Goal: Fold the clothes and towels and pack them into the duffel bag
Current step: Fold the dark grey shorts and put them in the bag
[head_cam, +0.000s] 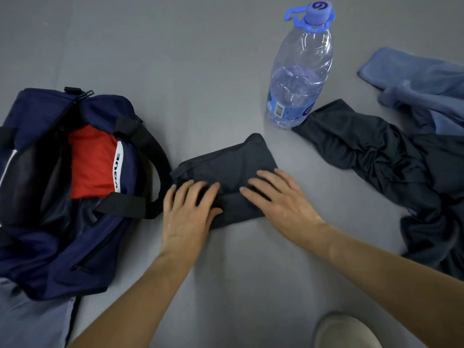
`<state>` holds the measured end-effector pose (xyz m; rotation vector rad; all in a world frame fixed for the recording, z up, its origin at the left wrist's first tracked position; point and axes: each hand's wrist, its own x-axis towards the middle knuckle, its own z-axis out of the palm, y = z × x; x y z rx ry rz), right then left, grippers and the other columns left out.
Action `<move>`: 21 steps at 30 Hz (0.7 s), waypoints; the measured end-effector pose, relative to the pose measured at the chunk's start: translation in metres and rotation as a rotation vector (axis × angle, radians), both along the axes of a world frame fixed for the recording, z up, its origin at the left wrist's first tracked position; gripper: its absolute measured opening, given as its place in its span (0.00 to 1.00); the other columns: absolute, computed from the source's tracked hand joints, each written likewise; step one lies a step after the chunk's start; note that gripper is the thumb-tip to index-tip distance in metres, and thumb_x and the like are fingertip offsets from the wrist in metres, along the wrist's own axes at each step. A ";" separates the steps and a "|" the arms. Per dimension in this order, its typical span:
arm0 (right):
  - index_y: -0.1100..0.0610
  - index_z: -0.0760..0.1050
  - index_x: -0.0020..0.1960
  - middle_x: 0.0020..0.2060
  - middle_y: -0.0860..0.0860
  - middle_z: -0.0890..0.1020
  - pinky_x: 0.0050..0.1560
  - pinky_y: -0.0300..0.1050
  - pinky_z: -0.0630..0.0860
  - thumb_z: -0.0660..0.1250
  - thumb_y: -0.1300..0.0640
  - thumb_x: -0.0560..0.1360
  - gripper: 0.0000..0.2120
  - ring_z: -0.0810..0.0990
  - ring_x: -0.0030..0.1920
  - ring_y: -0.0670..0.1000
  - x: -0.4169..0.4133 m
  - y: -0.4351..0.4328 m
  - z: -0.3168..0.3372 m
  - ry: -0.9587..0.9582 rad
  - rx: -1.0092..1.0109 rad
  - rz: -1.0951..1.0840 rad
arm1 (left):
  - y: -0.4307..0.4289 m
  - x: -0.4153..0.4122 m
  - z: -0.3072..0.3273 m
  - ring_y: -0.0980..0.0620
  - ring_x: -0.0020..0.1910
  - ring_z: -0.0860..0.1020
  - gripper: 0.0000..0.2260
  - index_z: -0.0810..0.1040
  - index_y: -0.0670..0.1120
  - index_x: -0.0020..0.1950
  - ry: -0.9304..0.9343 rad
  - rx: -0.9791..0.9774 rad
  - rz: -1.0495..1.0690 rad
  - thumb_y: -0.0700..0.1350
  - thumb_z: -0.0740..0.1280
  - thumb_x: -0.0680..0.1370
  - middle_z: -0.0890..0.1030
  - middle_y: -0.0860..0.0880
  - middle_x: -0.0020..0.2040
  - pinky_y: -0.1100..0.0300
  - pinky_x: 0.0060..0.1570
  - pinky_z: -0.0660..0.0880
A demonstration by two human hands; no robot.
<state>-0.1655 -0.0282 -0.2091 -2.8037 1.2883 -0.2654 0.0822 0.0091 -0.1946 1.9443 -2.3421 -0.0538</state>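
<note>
Pressing folded dark garment (226, 169) under both hands' fingers (200, 192)

Off-task items: large clear plastic water bottle (300, 71) at 1 o'clock, standing upright on the grey floor (200, 59). Blue cap (320, 10) with a white swirl logo, and a blue carry loop (292, 13) hanging off the neck at its 9 o'clock. Blue label (288, 111) with a barcode sits low on the body. Part-filled, water line roughly mid-body. Faint seam lines in the floor towards 11 o'clock. Pale rounded object (344, 332) at 5 o'clock, cut off by the frame edge. Possibly a shoe toe, can't confirm.
</note>
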 end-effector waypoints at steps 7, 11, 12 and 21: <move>0.50 0.49 0.82 0.80 0.46 0.56 0.78 0.63 0.48 0.47 0.32 0.80 0.36 0.50 0.81 0.53 -0.001 -0.007 -0.004 0.199 0.383 -0.050 | 0.009 -0.001 -0.013 0.44 0.79 0.58 0.33 0.60 0.52 0.81 0.033 0.160 -0.043 0.65 0.60 0.80 0.64 0.49 0.79 0.41 0.78 0.53; 0.51 0.61 0.79 0.78 0.52 0.63 0.77 0.67 0.51 0.61 0.33 0.76 0.37 0.57 0.79 0.58 0.001 -0.012 0.000 0.227 0.273 -0.029 | 0.004 0.004 -0.010 0.42 0.74 0.66 0.35 0.64 0.52 0.79 0.084 0.201 -0.055 0.60 0.69 0.75 0.68 0.46 0.73 0.41 0.75 0.62; 0.51 0.67 0.76 0.76 0.54 0.67 0.76 0.67 0.53 0.66 0.36 0.74 0.35 0.61 0.77 0.59 0.002 -0.014 0.002 0.221 0.233 -0.030 | 0.005 0.003 -0.008 0.43 0.70 0.68 0.33 0.66 0.51 0.78 0.097 0.191 -0.040 0.57 0.71 0.75 0.69 0.46 0.70 0.42 0.72 0.66; 0.48 0.71 0.71 0.52 0.49 0.82 0.51 0.52 0.78 0.60 0.39 0.79 0.24 0.80 0.51 0.55 -0.004 -0.013 0.025 0.002 0.415 -0.059 | 0.003 -0.001 0.018 0.54 0.48 0.77 0.19 0.72 0.58 0.63 0.410 0.393 0.178 0.63 0.68 0.76 0.79 0.58 0.51 0.54 0.49 0.76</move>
